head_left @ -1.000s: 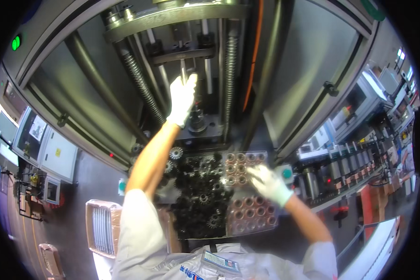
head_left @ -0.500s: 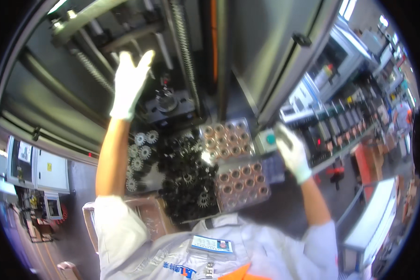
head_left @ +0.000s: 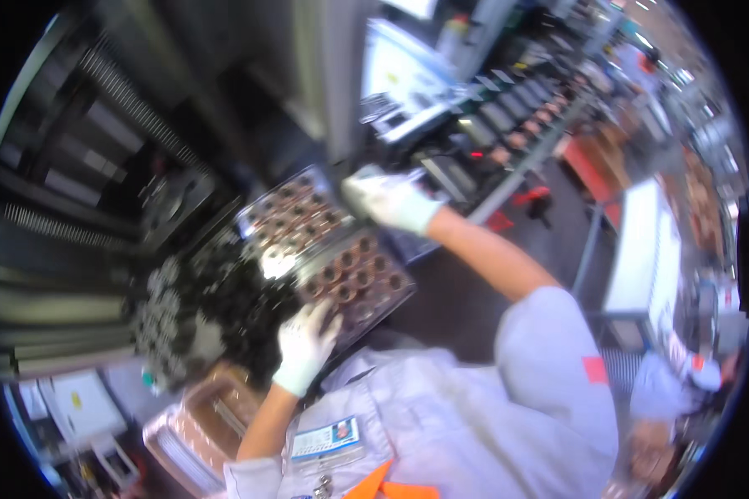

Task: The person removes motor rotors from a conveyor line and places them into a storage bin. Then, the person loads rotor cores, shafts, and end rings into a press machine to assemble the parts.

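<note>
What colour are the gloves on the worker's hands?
White, on both the left hand and the right hand, seen in the head view.

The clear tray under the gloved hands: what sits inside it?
The clear tray holds rows of small coppery ring parts. The left hand covers its near edge, the right hand its far corner.

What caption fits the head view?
Gloved left hand and right hand at opposite edges of a tray of copper-coloured rings, beside dark gears.

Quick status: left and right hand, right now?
Left hand: gloved, resting on the near edge of the tray of copper-coloured rings; grip cannot be told.
Right hand: gloved, at the tray's far corner; blurred, grip cannot be told.
</note>
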Demonstrator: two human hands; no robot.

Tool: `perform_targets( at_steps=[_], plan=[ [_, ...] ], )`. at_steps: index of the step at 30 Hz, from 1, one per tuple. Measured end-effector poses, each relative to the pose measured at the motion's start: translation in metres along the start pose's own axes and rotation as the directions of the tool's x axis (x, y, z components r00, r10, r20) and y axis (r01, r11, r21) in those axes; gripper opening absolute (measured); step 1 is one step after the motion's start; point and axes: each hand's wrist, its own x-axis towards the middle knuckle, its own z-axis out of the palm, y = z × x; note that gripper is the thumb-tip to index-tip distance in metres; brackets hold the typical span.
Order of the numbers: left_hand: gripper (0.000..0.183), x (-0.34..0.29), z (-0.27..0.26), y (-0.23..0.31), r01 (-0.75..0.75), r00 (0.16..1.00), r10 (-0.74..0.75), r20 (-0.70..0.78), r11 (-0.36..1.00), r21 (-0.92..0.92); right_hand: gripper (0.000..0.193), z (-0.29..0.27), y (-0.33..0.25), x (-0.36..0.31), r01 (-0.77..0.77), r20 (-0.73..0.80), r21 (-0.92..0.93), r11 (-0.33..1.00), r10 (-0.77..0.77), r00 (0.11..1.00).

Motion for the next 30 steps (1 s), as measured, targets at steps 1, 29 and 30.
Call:
perform_targets(
  at_steps=[1,29,30],
  plan=[
    [0.031,0.0,0.007,0.0,-0.021,1.0,0.021,-0.005,1.0,0.008,0.036,-0.012,-0.017,0.008,-0.059,0.115,-0.003,0.998,0.059,0.992],
    [0.028,0.108,0.048,0.043,-0.679,0.639,0.549,0.539,0.732,0.059,0.027,0.02,-0.081,-0.252,-0.521,-0.267,0.498,0.694,0.694,0.669],
    [0.029,0.11,0.054,0.046,-0.671,0.638,0.552,0.536,0.741,0.035,0.028,0.015,-0.077,-0.261,-0.543,-0.25,0.496,0.677,0.71,0.658]
  ],
)
